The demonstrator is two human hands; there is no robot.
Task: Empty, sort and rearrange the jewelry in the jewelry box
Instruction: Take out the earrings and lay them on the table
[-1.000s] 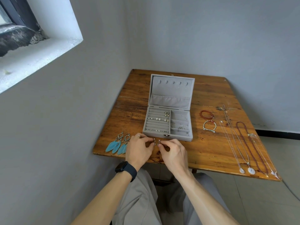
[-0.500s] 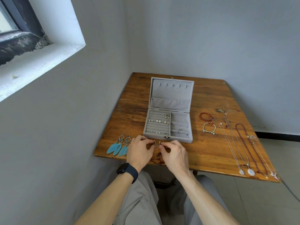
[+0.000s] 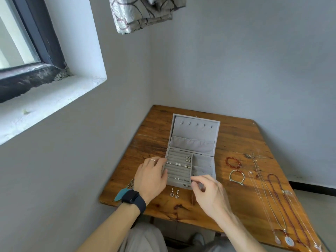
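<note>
jewelry box [image 3: 193, 142] | grey velvet, lid open | studs [image 3: 177, 163] in ring rows

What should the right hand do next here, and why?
Probably lower the right hand and pinch a piece from the front row of the box. It hovers over that front edge, the left hand rests on the box side, studs sit in the rows, and one earring pair already lies on the table.

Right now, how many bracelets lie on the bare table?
2: a red bead bracelet right of the box, a pale bracelet just nearer. Another may sit inside the box.
</note>
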